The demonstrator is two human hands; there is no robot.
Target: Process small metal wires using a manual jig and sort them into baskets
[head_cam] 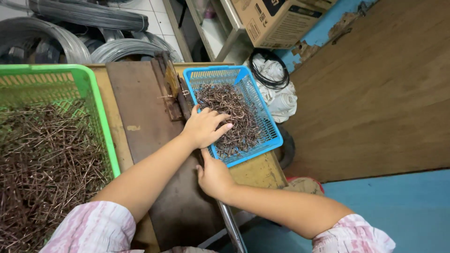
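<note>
While the left hand [205, 126] reached across into the blue basket [269, 122], its fingers lay spread and flat on the heap of bent copper-coloured wire pieces [229, 117] that filled the basket, the palm pressing down on the near left part of the pile; whether any piece was pinched under the fingers could not be told. The blue basket sat on the right end of a worn wooden bench [262, 171], its near corner reaching close to the bench edge. The right hand [214, 175] rested just below that basket's near left corner, fingers curled loosely against a dark board [140, 107] that ran along the bench top, the thumb pointing up toward the basket; it seemed to hold nothing, though its fingertips were partly hidden. A metal bar [232, 227] ran out from beneath the right wrist toward the bottom of the view. At the far end of the dark board stood a small rusty metal fixture [171, 86], touching the blue basket's left wall. To the left, a large green basket [89, 93] held a much bigger mass of straight copper-coloured wire lengths [42, 159]. Coils of grey wire [93, 18] lay behind the bench, and a cardboard box [276, 18] sat on a shelf above a white cloth bundle [281, 93].
</note>
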